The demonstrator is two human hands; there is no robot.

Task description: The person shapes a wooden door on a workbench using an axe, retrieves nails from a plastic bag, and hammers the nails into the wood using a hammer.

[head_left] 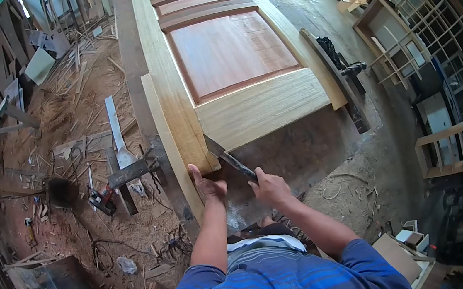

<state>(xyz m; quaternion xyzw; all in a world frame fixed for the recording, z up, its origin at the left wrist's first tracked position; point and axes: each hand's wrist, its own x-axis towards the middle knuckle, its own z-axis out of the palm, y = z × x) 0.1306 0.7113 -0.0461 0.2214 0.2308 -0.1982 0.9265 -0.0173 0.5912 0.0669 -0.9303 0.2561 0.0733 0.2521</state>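
A panelled wooden door [262, 107] lies flat on a workbench, its near rail towards me. The left stile [189, 132] juts past that rail. My left hand [211, 187] grips the stile's near end, with the thumb up on the wood and the other fingers partly hidden. My right hand [271, 188] is closed around the near end of a dark, flat-bladed hand tool [236, 163]. The blade slants away to the left, and its far end meets the inner edge of the stile beside the rail. Whether it is a saw or a chisel is unclear.
A long wooden strip [168, 147] runs along the door's left side. A metal clamp [134, 171] juts left from the bench [294, 129]. Another clamp [344, 63] stands at right. A power tool [101, 201] and offcuts litter the sawdust-covered floor. Wooden frames [448, 149] stand farther right.
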